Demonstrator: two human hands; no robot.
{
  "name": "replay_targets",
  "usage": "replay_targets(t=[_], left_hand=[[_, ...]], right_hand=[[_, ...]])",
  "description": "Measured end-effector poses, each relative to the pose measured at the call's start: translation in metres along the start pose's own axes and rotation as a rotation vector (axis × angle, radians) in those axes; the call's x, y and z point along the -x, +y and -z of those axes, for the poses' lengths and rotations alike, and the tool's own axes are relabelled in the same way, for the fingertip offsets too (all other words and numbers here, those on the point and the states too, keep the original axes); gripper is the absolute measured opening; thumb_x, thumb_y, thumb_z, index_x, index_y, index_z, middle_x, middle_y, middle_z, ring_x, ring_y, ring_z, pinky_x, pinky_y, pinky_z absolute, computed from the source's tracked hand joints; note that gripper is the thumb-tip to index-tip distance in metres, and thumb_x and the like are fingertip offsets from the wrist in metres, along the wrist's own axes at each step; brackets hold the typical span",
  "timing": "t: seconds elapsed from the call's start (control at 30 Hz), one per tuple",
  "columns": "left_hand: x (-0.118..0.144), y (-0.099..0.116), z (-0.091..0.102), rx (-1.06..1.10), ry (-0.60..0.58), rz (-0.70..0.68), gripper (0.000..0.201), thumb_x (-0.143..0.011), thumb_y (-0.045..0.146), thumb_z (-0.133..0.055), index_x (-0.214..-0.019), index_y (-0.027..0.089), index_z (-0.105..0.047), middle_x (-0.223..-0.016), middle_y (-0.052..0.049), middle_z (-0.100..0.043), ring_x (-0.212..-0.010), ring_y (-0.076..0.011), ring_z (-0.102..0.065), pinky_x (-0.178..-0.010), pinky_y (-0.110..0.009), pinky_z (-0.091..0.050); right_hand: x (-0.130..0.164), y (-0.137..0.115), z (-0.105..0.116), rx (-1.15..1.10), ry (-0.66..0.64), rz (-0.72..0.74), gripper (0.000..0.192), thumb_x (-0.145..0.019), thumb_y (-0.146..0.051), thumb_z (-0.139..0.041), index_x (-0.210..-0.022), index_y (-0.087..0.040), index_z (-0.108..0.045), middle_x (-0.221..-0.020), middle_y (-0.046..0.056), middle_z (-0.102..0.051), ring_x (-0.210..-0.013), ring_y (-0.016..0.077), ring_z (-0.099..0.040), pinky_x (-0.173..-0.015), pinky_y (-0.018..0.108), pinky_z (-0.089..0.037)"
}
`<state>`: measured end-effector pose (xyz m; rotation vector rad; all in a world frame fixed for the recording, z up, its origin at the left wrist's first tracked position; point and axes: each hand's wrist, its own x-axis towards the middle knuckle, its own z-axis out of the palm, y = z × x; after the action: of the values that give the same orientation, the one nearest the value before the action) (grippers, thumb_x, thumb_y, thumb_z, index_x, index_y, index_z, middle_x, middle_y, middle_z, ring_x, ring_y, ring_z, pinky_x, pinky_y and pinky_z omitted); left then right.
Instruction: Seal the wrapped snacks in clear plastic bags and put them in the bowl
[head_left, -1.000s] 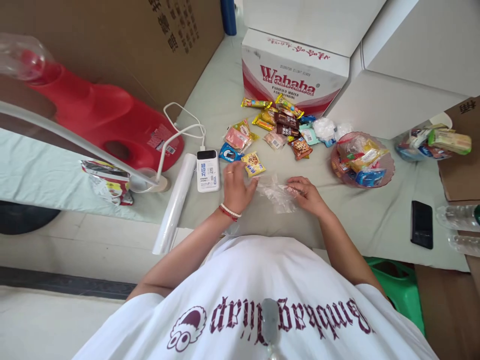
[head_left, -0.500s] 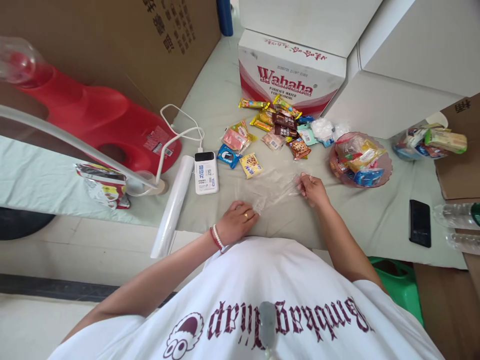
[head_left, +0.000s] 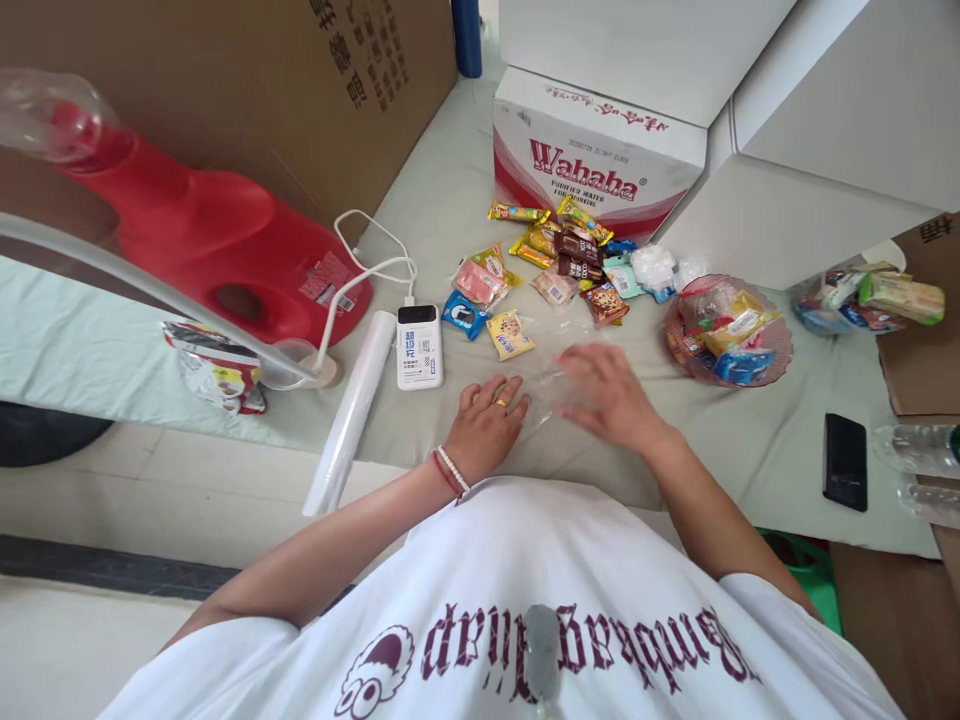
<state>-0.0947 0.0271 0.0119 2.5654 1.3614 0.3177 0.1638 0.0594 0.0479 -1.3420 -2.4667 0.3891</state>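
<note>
film, thin clear plastic sheet (head_left: 544, 385), feels limp and slippery; our left hand (head_left: 487, 425) pins it with spread fingers, right hand (head_left: 611, 395) flat, blurred.

Both hands (head_left: 487, 425) flat on clear plastic sheet (head_left: 546, 385), snacks (head_left: 551, 262) beyond.

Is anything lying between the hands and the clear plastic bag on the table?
Nothing visible. The left hand rests flat at the clear plastic bag's near edge, and the blurred right hand is right over it. The snack packets lie beyond.

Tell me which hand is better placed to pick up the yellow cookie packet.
Left hand, probably: it rests flat just below the yellow cookie packet, while the right hand hovers farther right over the clear plastic bag.
</note>
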Motion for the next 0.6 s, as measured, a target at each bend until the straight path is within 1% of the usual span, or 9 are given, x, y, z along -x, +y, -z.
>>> replay_targets(t=[0.07,0.13,0.23,0.3,0.37,0.43,0.5,0.57,0.6], left_hand=[[-0.001,-0.008,-0.007,0.032,-0.046,-0.045,0.052,-0.092,0.018,-0.058,-0.144,0.026,-0.061,-0.159,-0.014,-0.051,-0.150,-0.0361,-0.042,-0.120,-0.064,-0.028],[0.004,-0.020,-0.015,0.069,-0.102,-0.031,0.062,-0.093,0.030,-0.062,-0.154,0.023,-0.050,-0.164,-0.016,-0.043,-0.154,-0.0365,-0.037,-0.125,-0.066,-0.017],[0.014,-0.035,-0.025,0.103,-0.157,0.023,0.085,-0.091,0.053,-0.065,-0.162,0.017,-0.036,-0.167,-0.022,-0.035,-0.155,-0.0385,-0.034,-0.127,-0.067,-0.009],[0.018,-0.038,-0.027,0.107,-0.178,0.020,0.096,-0.088,0.062,-0.065,-0.164,0.013,-0.031,-0.169,-0.023,-0.030,-0.157,-0.0392,-0.031,-0.127,-0.067,-0.004],[0.019,-0.035,-0.027,0.097,-0.192,0.019,0.102,-0.085,0.066,-0.066,-0.163,0.010,-0.031,-0.170,-0.023,-0.027,-0.158,-0.0405,-0.028,-0.126,-0.069,0.002],[0.016,-0.029,-0.025,0.080,-0.199,0.031,0.104,-0.084,0.068,-0.067,-0.162,0.009,-0.033,-0.170,-0.025,-0.025,-0.158,-0.0424,-0.026,-0.124,-0.073,0.006],[0.013,-0.025,-0.023,0.068,-0.208,0.032,0.105,-0.082,0.068,-0.068,-0.162,0.009,-0.034,-0.169,-0.025,-0.025,-0.157,-0.0433,-0.027,-0.123,-0.075,0.009],[0.012,-0.024,-0.022,0.060,-0.221,0.025,0.105,-0.082,0.069,-0.068,-0.162,0.009,-0.035,-0.169,-0.025,-0.025,-0.157,-0.0434,-0.027,-0.122,-0.076,0.008],[0.013,-0.026,-0.022,0.056,-0.225,0.024,0.105,-0.082,0.069,-0.068,-0.162,0.009,-0.035,-0.169,-0.025,-0.025,-0.157,-0.0433,-0.028,-0.122,-0.076,0.007]], right_hand=[[0.014,-0.009,-0.012,-0.029,-0.173,0.097,0.066,-0.096,-0.040,-0.065,-0.157,-0.023,-0.047,-0.134,0.016,-0.063,-0.131,0.0344,-0.048,-0.111,0.053,-0.039],[0.036,-0.004,-0.024,-0.049,-0.235,0.031,0.047,-0.099,-0.030,-0.060,-0.145,-0.023,-0.061,-0.110,0.014,-0.071,-0.116,0.0314,-0.054,-0.101,0.049,-0.045],[0.072,0.015,-0.028,-0.120,-0.167,-0.099,0.027,-0.103,-0.025,-0.052,-0.111,-0.023,-0.078,-0.090,0.011,-0.069,-0.101,0.0276,-0.057,-0.090,0.044,-0.049],[0.083,0.020,-0.020,-0.139,-0.056,-0.164,0.027,-0.103,-0.026,-0.052,-0.103,-0.023,-0.078,-0.089,0.010,-0.069,-0.097,0.0269,-0.057,-0.087,0.043,-0.051],[0.076,0.011,-0.013,-0.127,0.043,-0.186,0.027,-0.102,-0.027,-0.052,-0.112,-0.025,-0.076,-0.099,0.011,-0.069,-0.099,0.0269,-0.059,-0.087,0.042,-0.052],[0.051,-0.011,-0.014,-0.118,0.028,-0.140,0.034,-0.102,-0.027,-0.053,-0.132,-0.026,-0.069,-0.124,0.013,-0.067,-0.104,0.0257,-0.062,-0.089,0.040,-0.054],[0.017,-0.033,-0.023,-0.103,-0.129,-0.069,0.050,-0.099,-0.026,-0.057,-0.149,-0.027,-0.057,-0.142,0.014,-0.060,-0.105,0.0246,-0.066,-0.085,0.036,-0.054],[-0.012,-0.045,-0.035,-0.065,-0.329,-0.017,0.056,-0.095,-0.022,-0.063,-0.150,-0.026,-0.056,-0.131,0.013,-0.067,-0.099,0.0254,-0.069,-0.079,0.034,-0.053],[-0.021,-0.045,-0.039,-0.059,-0.395,0.003,0.051,-0.094,-0.020,-0.063,-0.144,-0.026,-0.061,-0.119,0.011,-0.071,-0.095,0.0254,-0.069,-0.077,0.033,-0.052]])
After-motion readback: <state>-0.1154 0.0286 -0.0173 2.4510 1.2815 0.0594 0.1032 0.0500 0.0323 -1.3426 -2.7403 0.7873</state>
